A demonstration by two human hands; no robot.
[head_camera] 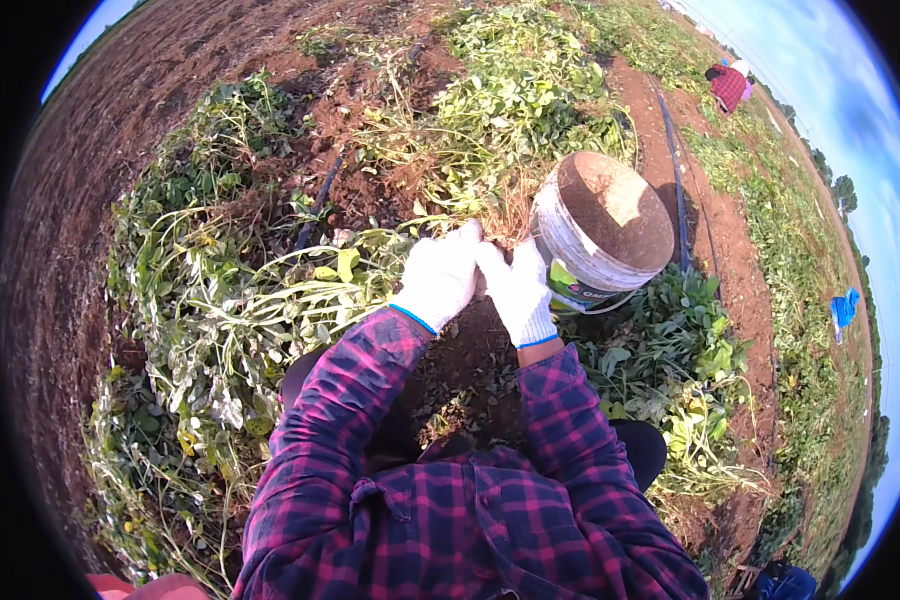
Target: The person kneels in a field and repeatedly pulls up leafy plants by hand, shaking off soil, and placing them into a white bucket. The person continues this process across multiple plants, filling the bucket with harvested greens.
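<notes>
Both my hands wear white knit gloves with blue cuffs and meet at the middle of the view. My left hand (441, 279) is beside the stems of pulled leafy plants (330, 285); its fingers are bent, and overexposure hides what they hold. My right hand (519, 291) touches or nearly touches it, close to a tangle of thin brown roots (511, 214). Just right of my right hand a dirty white plastic bucket (581, 251) stands tilted, with soil on its inner wall. Whether either hand grips the roots cannot be told.
Heaps of uprooted green plants (525, 90) lie ahead and at the left. A black drip irrigation hose (671, 157) runs along the red soil at the right. Another person (729, 86) in a red checked shirt bends down far off. A blue object (844, 307) is at far right.
</notes>
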